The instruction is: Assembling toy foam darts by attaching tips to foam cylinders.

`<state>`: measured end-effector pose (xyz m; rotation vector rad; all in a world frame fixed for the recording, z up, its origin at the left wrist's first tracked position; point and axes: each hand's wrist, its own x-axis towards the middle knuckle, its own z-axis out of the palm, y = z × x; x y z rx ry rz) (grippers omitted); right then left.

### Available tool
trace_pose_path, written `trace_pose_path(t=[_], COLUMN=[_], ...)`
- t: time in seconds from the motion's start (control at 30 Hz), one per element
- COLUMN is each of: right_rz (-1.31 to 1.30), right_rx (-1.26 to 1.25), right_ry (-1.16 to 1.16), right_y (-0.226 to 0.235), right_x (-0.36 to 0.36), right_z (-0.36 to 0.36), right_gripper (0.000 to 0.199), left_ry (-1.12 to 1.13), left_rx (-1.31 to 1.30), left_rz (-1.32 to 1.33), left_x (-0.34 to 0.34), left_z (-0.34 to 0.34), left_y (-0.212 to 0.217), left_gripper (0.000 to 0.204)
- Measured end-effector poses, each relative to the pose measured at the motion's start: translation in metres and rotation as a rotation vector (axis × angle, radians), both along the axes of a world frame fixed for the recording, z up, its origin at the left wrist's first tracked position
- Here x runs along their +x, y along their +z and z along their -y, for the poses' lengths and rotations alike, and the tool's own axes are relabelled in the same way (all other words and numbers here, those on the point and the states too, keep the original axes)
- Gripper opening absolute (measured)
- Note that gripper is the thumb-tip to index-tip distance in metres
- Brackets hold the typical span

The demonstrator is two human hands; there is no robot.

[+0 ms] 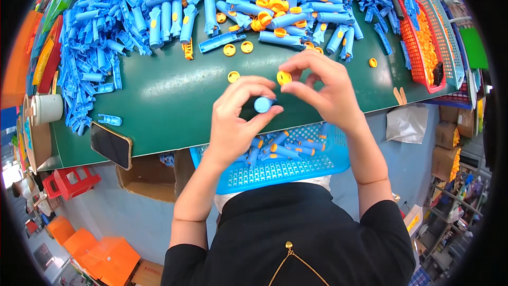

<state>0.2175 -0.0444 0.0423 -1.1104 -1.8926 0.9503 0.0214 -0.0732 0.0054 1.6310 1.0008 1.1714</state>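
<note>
Over the front part of the green table, my left hand (pixel 235 114) is closed on a blue plastic tube (pixel 262 105), its round end facing up. Just to the right, my right hand (pixel 323 85) pinches a small yellow round cap (pixel 284 78) between thumb and fingertips. Cap and tube are apart. Several loose orange-yellow caps (pixel 233 76) lie on the table beyond my hands. Below my hands, at the table's front edge, a blue basket (pixel 280 173) holds several blue tubes with orange parts.
Blue plastic parts (pixel 106 16) are heaped along the back and left of the green table (pixel 174 85). A phone (pixel 111 144) lies at the front left edge, near a white cup (pixel 47 108). On the right, a red basket (pixel 415 47) holds many orange caps.
</note>
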Motion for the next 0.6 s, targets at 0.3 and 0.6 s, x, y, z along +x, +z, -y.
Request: trace_pose_path(t=[0.3,0.6], right_rz=[0.04,0.048], right_rx=[0.261,0.253], right_ry=[0.094,0.051], right_y=[0.009,0.003], right_x=[-0.007,-0.007], right_z=[0.013,0.016], right_gripper=[0.029,0.03], left_ry=[0.003,-0.028], left_rx=[0.072,0.073], left_rz=[-0.058,-0.059], left_x=[0.01,0.009], left_z=[0.0,-0.001], left_y=[-0.007,-0.007], left_gripper=[0.033,0.033])
